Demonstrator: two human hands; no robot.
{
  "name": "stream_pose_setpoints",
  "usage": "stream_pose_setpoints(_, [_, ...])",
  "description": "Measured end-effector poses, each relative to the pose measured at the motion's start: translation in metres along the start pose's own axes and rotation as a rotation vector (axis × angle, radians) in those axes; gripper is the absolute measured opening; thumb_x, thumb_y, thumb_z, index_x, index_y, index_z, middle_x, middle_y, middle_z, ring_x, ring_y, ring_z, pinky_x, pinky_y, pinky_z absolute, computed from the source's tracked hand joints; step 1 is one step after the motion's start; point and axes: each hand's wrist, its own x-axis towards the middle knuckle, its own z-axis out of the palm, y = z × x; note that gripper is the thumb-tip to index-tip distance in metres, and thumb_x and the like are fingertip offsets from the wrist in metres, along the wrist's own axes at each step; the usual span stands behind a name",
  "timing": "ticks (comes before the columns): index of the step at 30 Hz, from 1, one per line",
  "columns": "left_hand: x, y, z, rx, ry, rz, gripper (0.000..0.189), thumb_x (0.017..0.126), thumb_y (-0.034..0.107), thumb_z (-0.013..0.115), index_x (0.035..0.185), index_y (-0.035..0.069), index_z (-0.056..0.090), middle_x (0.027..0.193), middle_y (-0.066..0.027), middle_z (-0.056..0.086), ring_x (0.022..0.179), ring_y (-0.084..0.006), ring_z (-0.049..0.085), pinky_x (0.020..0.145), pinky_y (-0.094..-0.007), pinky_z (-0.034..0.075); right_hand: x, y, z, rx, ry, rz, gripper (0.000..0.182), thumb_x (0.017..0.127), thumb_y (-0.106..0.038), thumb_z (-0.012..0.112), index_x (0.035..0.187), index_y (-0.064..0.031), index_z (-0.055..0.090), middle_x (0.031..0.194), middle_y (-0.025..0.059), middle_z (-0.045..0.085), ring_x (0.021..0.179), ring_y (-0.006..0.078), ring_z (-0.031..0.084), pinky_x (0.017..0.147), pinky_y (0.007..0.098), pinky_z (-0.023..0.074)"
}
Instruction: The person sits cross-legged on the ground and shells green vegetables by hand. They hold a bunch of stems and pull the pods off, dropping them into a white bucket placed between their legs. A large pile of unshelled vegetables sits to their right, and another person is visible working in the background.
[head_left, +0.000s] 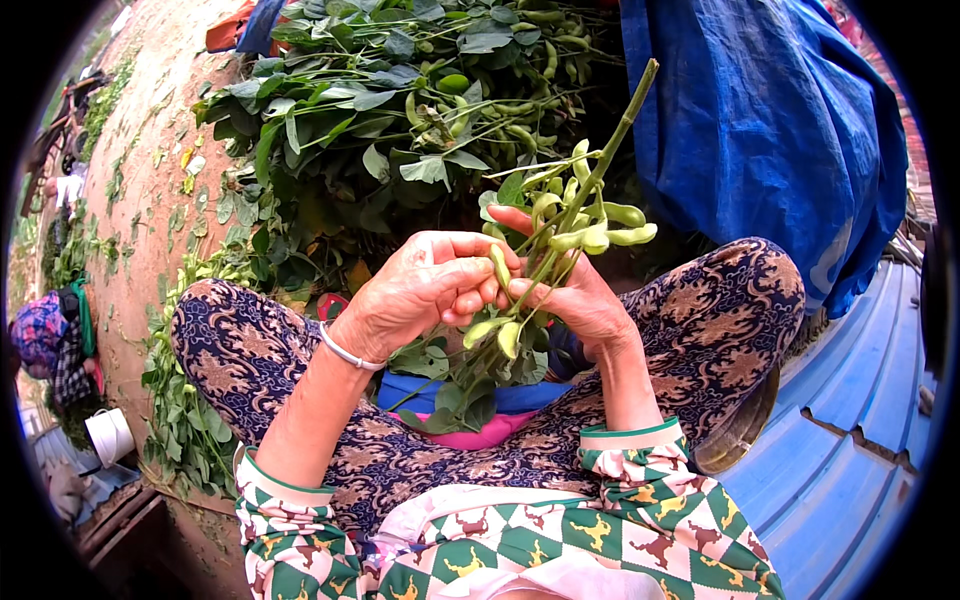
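Observation:
My right hand (581, 300) is closed around a cut soybean stalk (622, 127), which rises toward the upper right. Clusters of plump green pods (600, 229) hang from the stalk above the hand. With thumb and fingers my left hand (439, 281) pinches one green pod (499, 266) close beside the stalk; whether that pod is still attached cannot be told. More pods (508, 339) and drooping leaves (472, 397) show below the hands. Under them, between my legs, lies something blue and pink (480, 431), partly covered by the leaves.
A heap of leafy soybean plants (360, 112) lies in front. Blue tarpaulin (757, 127) hangs at the upper right, above blue corrugated sheeting (817, 480). Leaves litter the ground (135, 247) on the left, where another person (56, 345) is near a white bucket (110, 436).

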Motion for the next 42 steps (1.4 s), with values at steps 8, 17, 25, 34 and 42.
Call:
stream_pose_setpoints(8, [0.0,-0.006,-0.002,-0.016,-0.004,-0.035,0.029,0.093,0.019,0.055,0.108,-0.004,0.061,0.072,0.0026,0.055,0.051,-0.0007,0.038,0.045,-0.0166,0.029,-0.004,0.0,-0.004,-0.024,-0.059,0.018,0.066,0.081,-0.005,0.069,0.14,-0.0065,0.038,0.092,-0.0011,0.059,0.081,0.0082,0.056,0.077,0.0248,0.0482])
stream_pose_setpoints(17, [0.001,-0.01,0.004,-0.003,0.036,-0.001,0.027,0.092,0.02,0.056,0.105,-0.003,0.06,0.07,0.0026,0.053,0.05,-0.0005,0.037,0.043,-0.016,0.026,-0.005,0.003,-0.006,0.011,-0.052,0.011,0.068,0.081,-0.004,0.068,0.141,-0.007,0.037,0.091,-0.0005,0.06,0.081,0.0085,0.057,0.076,0.0246,0.0496])
stream_pose_setpoints(25, [0.002,-0.022,0.014,-0.014,0.117,0.122,0.013,0.091,0.012,0.05,0.096,0.002,0.059,0.075,0.002,0.056,0.058,0.0008,0.046,0.046,-0.0129,0.032,-0.005,0.007,-0.008,0.068,-0.064,-0.02,0.071,0.08,-0.005,0.068,0.142,-0.0063,0.034,0.091,0.0021,0.061,0.08,0.0102,0.059,0.074,0.0245,0.0502])
stream_pose_setpoints(34, [-0.007,0.008,0.017,0.24,-0.021,0.102,0.029,0.09,0.018,0.057,0.114,0.001,0.055,0.072,0.0031,0.054,0.054,0.0001,0.041,0.047,-0.016,0.03,-0.004,0.003,0.0,0.044,-0.017,0.022,0.068,0.081,-0.007,0.069,0.14,-0.0048,0.036,0.093,0.0033,0.062,0.082,0.0114,0.06,0.073,0.0257,0.0508])
stream_pose_setpoints(42, [-0.001,-0.001,0.003,0.187,0.15,0.107,0.016,0.091,0.022,0.062,0.088,0.007,0.056,0.069,0.0039,0.057,0.052,0.0018,0.039,0.045,-0.0147,0.027,-0.003,0.009,-0.006,-0.063,-0.02,-0.032,0.069,0.085,-0.008,0.064,0.145,-0.0107,0.031,0.089,-0.0005,0.06,0.089,0.0093,0.058,0.082,0.0266,0.0472])
